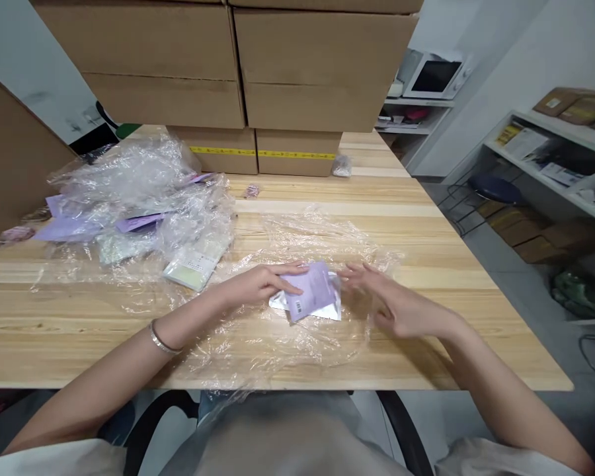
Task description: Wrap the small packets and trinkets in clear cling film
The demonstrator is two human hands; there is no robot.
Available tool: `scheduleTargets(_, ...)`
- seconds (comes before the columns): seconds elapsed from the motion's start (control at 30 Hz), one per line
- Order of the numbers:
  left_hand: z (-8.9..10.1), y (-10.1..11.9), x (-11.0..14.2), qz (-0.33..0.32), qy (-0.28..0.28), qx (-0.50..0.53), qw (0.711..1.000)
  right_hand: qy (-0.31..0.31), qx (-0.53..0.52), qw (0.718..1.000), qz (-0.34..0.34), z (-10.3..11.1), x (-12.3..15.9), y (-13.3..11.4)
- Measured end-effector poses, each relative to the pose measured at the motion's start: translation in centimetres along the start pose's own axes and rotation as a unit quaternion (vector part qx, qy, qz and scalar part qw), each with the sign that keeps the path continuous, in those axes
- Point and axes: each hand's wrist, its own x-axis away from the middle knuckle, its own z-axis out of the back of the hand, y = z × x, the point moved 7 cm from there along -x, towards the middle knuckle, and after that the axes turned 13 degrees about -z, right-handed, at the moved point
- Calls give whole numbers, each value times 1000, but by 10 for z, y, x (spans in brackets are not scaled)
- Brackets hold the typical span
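A purple packet (311,291) with a small barcode lies slightly askew on top of a silver foil packet (333,309). My left hand (262,283) holds the purple packet at its upper left, with the thumb on its face and the fingers along its upper edge. To the right of the packets, my right hand (389,297) hovers with its fingers apart and nothing in them. Crinkled clear plastic film (297,347) spreads across the wooden table (426,248) beneath the packets.
On the left lies a heap of clear plastic wrap (129,175) with purple sheets (72,228) and a pale green-and-white packet (196,264). Stacked cardboard boxes (322,69) stand at the back, above a yellow measuring tape (295,155). A small crumpled wrapper (252,191) lies nearby.
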Motion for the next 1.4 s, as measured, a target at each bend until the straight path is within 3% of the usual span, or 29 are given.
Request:
scheduleTargets(0.1, -6, -19, 5, 50, -10, 28, 998, -79, 8, 997, 11, -26, 19, -20)
scheduleTargets(0.17, -1, -16, 4, 52, -5, 2, 999, -65, 18, 998, -3, -35, 24, -24)
scheduleTargets(0.33, 9, 33, 2, 56, -6, -27, 998, -34, -68, 997, -10, -39, 15, -23)
scheduleTargets(0.43, -10, 57, 6, 99, -67, -56, 991, 18, -161, 984, -78, -32, -2, -6)
scheduleTargets(0.57, -34, 65, 18, 124, -119, -154, 973, 82, -243, 953, -164, -31, -24, 26)
scheduleTargets(0.67, -28, 55, 34, 165, -120, -167, 965, 84, -270, 936, -211, -36, -36, 44)
scheduleTargets(0.8, 10, 23, 62, 254, -74, -86, 961, 99, -166, 955, -226, -30, -44, 47)
scheduleTargets(0.93, 46, -20, 83, 363, 40, -14, 931, 109, -73, 964, -231, -23, -47, 41)
scheduleTargets(1.0, 60, -30, 84, 385, 131, -102, 908, 105, -69, 961, -248, -24, -49, 43)
scheduleTargets(1.07, 64, -18, 73, 323, 220, -257, 884, 93, -81, 956, -265, -26, -52, 45)
scheduleTargets(1.13, 44, 7, 49, 174, 230, -357, 888, 83, -71, 955, -277, -30, -53, 45)
scheduleTargets(1.17, 24, 18, 34, 86, 184, -360, 911, 92, -43, 953, -285, -29, -52, 44)
scheduleTargets(1.23, -13, 30, 13, -12, 75, -328, 942, 163, 61, 938, -300, -21, -45, 36)
scheduleTargets(1.3, -35, 25, 3, -11, -13, -291, 957, 260, 175, 914, -256, -11, -32, 15)
scheduleTargets(1.33, -41, 18, 0, 6, -44, -275, 960, 282, 210, 915, -197, -11, -27, 1)
scheduleTargets(1.4, -44, 4, -2, 34, -74, -250, 965, 236, 223, 945, -43, -27, -18, -23)
